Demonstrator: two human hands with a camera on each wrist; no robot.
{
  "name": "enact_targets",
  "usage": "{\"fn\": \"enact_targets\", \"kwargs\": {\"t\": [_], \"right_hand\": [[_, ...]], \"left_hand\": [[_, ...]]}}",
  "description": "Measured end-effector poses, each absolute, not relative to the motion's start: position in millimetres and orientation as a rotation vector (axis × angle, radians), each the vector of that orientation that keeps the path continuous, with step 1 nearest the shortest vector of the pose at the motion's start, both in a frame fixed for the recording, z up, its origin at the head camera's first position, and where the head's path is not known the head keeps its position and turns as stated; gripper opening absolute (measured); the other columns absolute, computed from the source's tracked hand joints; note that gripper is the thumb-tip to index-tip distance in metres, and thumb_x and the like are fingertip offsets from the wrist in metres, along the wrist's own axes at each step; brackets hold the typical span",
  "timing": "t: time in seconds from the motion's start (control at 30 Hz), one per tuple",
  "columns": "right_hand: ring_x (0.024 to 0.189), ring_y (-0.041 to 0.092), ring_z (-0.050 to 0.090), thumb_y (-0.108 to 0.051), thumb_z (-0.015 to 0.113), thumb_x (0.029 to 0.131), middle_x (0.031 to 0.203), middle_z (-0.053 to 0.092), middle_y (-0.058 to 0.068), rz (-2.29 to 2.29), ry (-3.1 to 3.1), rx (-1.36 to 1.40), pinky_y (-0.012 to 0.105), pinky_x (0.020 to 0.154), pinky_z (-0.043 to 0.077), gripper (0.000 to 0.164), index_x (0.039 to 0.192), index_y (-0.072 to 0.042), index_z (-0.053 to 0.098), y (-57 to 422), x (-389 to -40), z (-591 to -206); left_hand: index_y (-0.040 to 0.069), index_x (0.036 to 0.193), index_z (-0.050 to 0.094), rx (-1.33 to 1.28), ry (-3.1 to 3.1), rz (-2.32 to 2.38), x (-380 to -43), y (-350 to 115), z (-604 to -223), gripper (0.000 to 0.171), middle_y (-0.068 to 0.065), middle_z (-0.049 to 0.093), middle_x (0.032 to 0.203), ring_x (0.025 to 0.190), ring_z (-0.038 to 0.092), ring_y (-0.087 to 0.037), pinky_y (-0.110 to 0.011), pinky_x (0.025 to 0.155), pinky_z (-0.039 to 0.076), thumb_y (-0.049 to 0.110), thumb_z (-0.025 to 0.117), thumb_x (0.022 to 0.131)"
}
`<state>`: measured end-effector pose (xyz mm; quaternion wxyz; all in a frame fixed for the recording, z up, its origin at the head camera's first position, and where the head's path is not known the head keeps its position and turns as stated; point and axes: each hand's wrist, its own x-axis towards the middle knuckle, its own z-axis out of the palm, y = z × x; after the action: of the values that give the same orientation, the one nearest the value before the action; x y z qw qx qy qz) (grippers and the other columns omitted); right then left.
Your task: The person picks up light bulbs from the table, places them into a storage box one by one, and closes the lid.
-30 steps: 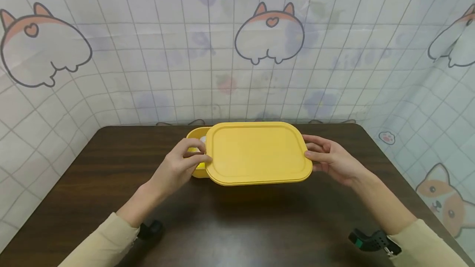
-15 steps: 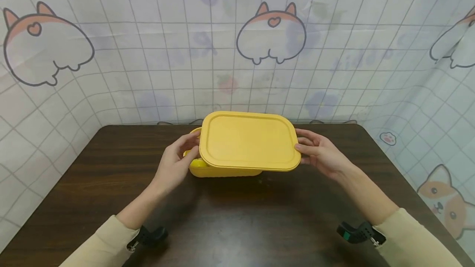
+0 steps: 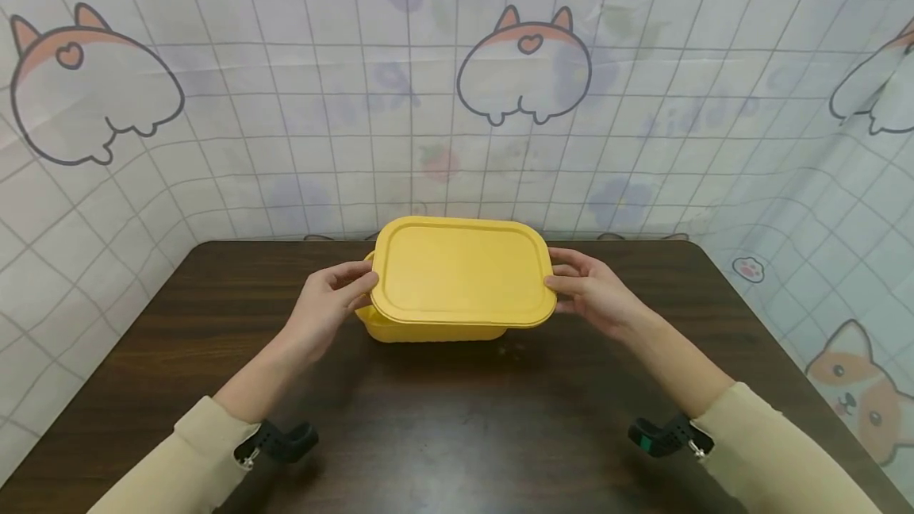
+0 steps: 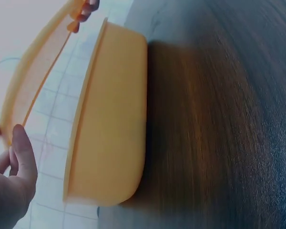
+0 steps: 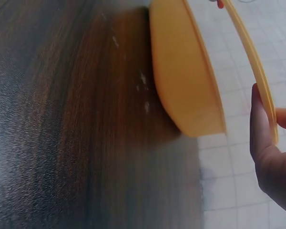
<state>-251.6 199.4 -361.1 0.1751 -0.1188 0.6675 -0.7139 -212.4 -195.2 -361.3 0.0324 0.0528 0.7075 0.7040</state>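
Note:
A yellow rectangular lid with rounded corners hangs above a yellow box on the table. Thumb and fingers of my left hand pinch the lid's left end. At the opposite end, my right hand pinches it too, thumb on the near side. Both wrist views show a gap between the lid and the rim of the box; the two are apart. In the head view the lid covers most of the box's opening, so its contents are hidden.
The box stands on a dark brown wooden table, toward its back edge. Behind and beside the table hangs a white gridded cloth with cartoon corgis. A black strap device sits on each wrist, below the beige sleeves.
Both hands have carried the lid leftward and slightly upward, over the box. The left hand, earlier by the box's left end, now pinches the lid's left edge.

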Motion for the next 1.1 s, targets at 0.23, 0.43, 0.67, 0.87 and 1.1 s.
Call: {"fn": "enact_targets", "kwargs": {"t": [0.23,0.43,0.67,0.87,1.1], "right_hand": [[0.100,0.020,0.066,-0.006,0.063,0.101,0.128,0.054,0.020,-1.885,2.128,-0.231,0.035,0.079,0.062,0.059,0.152,0.007,0.037,188.1,-259.7,-366.1],[0.102,0.024,0.067,-0.009,0.065,0.100,0.124,0.056,0.021,-1.734,2.285,-0.198,0.038,0.080,0.063,0.052,0.146,0.009,0.047,180.4,-270.7,-373.2],[0.111,0.033,0.063,-0.011,0.063,0.102,0.134,0.054,0.025,-1.637,2.304,-0.142,0.040,0.081,0.062,0.052,0.146,0.009,0.046,175.5,-281.4,-375.1],[0.110,0.033,0.064,-0.010,0.063,0.102,0.134,0.056,0.026,-1.639,2.290,-0.135,0.038,0.079,0.063,0.052,0.146,0.010,0.046,172.4,-288.3,-375.8],[0.095,0.025,0.069,-0.008,0.065,0.100,0.128,0.058,0.028,-1.605,2.287,-0.261,0.038,0.077,0.063,0.054,0.145,0.016,0.044,165.6,-289.8,-377.5]], "left_hand": [[-0.005,0.150,0.046,0.121,2.234,2.057,-218.9,-199.3,-361.5,0.052,-0.014,0.058,0.120,0.101,0.066,-0.013,-0.026,0.091,0.057,0.012,0.063,0.104],[-0.004,0.149,0.048,0.046,2.250,2.018,-227.8,-199.1,-359.2,0.051,-0.014,0.056,0.122,0.102,0.065,-0.015,-0.029,0.093,0.057,0.010,0.063,0.103],[-0.008,0.152,0.041,0.036,2.279,1.892,-236.4,-201.1,-359.9,0.055,-0.022,0.052,0.133,0.109,0.064,-0.020,-0.032,0.095,0.056,0.007,0.061,0.103],[-0.007,0.150,0.044,0.050,2.372,1.739,-244.7,-205.5,-358.0,0.059,-0.022,0.053,0.137,0.115,0.062,-0.027,-0.038,0.100,0.054,0.017,0.067,0.102],[-0.007,0.146,0.049,0.068,2.523,1.525,-249.2,-215.9,-358.1,0.060,-0.022,0.058,0.133,0.109,0.064,-0.029,-0.049,0.102,0.052,0.021,0.071,0.099]]}}
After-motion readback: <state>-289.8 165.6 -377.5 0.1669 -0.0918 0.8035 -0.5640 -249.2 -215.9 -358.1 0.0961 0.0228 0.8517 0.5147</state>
